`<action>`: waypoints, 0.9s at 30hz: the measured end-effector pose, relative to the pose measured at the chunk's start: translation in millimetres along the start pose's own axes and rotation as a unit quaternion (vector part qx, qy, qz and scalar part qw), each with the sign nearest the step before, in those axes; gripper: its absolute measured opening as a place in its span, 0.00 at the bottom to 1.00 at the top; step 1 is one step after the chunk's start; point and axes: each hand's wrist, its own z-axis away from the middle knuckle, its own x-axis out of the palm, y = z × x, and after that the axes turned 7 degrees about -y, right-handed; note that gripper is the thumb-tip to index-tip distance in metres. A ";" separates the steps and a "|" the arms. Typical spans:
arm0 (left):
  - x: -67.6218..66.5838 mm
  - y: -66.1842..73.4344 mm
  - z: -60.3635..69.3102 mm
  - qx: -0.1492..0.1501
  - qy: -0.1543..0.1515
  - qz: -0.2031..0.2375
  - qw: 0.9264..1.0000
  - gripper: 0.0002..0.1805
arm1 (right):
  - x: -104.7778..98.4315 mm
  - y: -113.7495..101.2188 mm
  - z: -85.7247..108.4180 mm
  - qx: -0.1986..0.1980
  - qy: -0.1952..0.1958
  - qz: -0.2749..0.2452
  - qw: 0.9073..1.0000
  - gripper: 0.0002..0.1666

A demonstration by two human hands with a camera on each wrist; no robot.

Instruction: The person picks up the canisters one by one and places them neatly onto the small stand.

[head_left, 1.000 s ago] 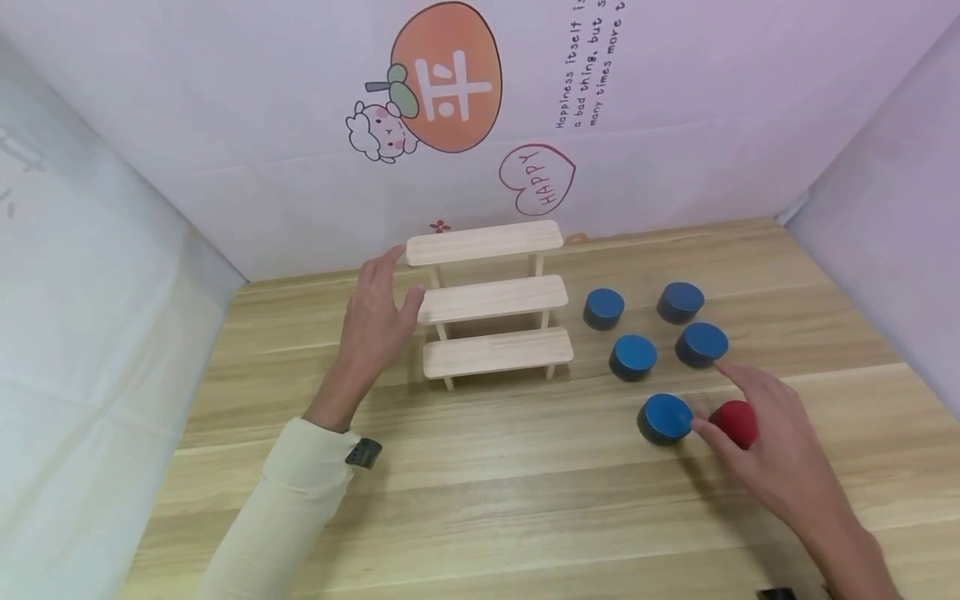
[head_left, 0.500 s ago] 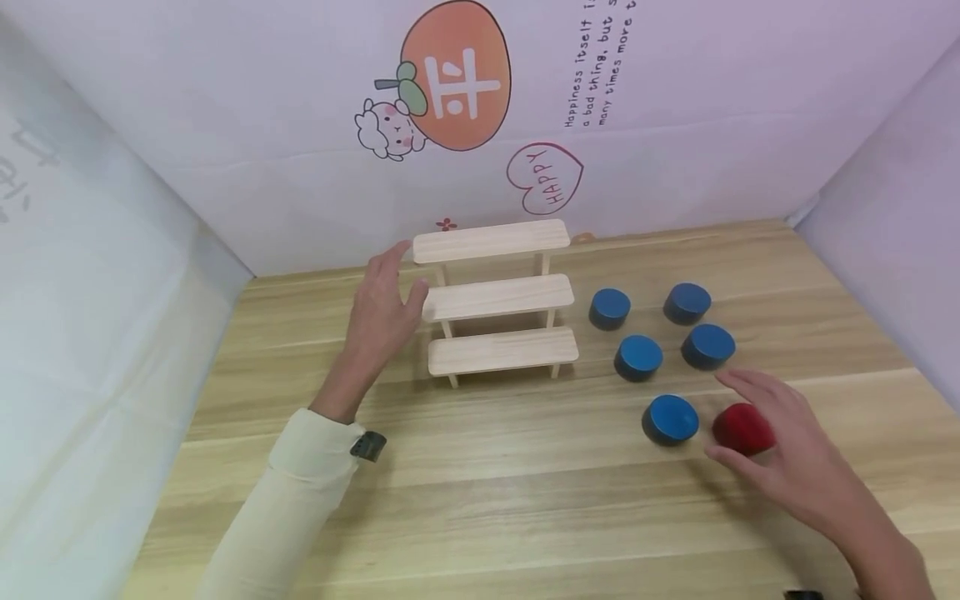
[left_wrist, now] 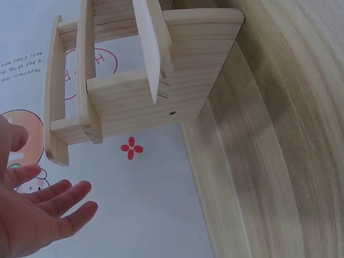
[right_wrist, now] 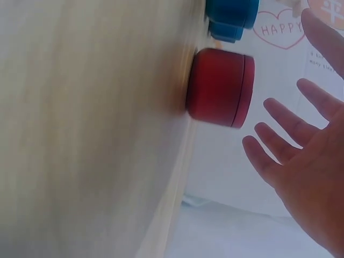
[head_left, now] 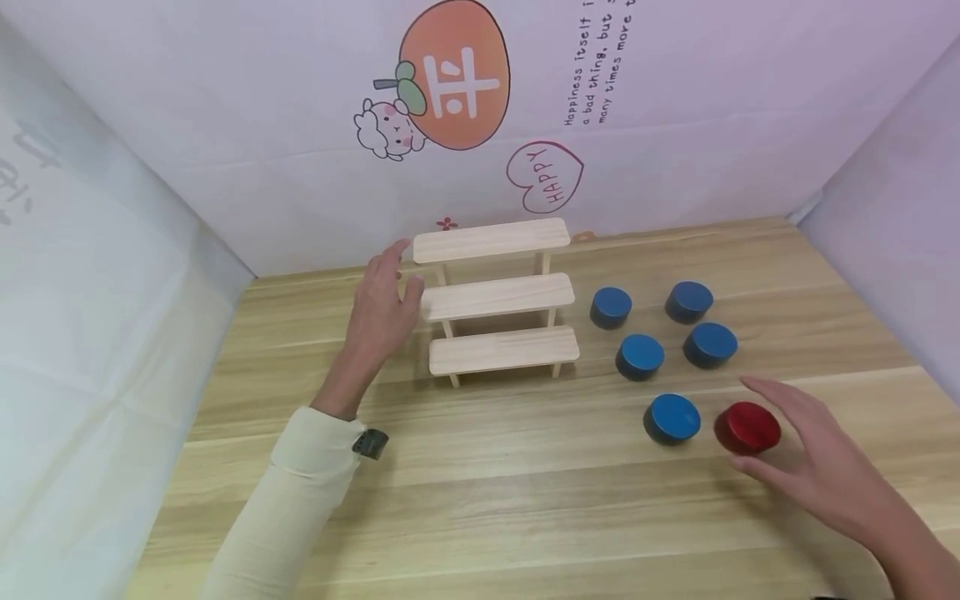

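Observation:
A three-tier wooden shelf [head_left: 502,350] stands on the table near the back wall. My left hand [head_left: 381,308] is at the shelf's left side, fingers spread; in the left wrist view the hand [left_wrist: 37,215] holds nothing, apart from the boards. A round red tin [head_left: 747,427] sits at the right, and my right hand [head_left: 817,458] hovers just beside it with thumb and fingers apart. In the right wrist view, a gap shows between the fingers and the red tin [right_wrist: 220,87]. Left of the red tin stands a blue tin [head_left: 672,418].
More blue tins stand behind: one [head_left: 640,357] and another [head_left: 611,307] right of the shelf, with two farther right, one [head_left: 710,344] in front of the other [head_left: 689,301]. A printed white cloth wall [head_left: 300,125] borders the wooden table [head_left: 480,500] at the back.
My right hand has drawn back rightward from over the red tin, which now shows whole. The view shifted slightly. My left hand stays by the shelf.

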 end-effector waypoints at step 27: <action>1.7 -5.4 -7.4 0.007 -0.011 0.024 1.000 0.27 | -28.3 58.1 20.1 -0.001 -0.032 -0.026 0.999 0.69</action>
